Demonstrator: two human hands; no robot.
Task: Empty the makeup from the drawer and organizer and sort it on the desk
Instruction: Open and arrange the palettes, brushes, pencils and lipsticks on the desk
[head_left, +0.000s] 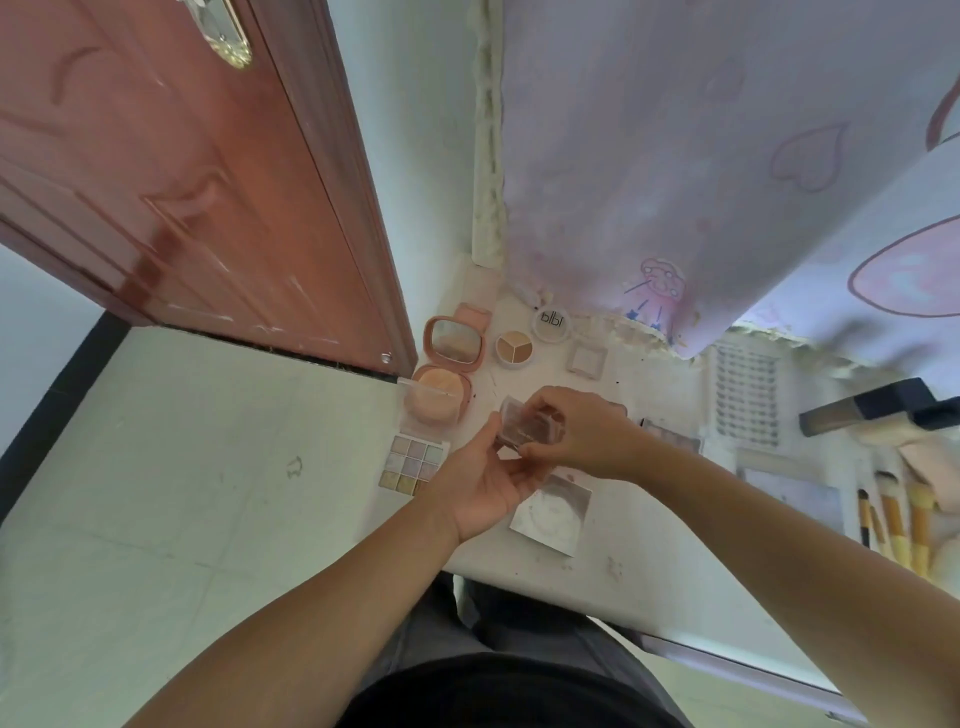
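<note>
Both hands pinch a small clear-lidded brown compact (524, 428) above the white desk (639, 566): left hand (480, 480) beneath, right hand (582, 439) at its three o'clock. Its lid is raised. At ten o'clock lies an open round pink powder case (439, 395).

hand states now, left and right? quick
Left hand: holds the small clear compact from below, fingers curled round it.
Right hand: pinches the same compact from above.
</note>
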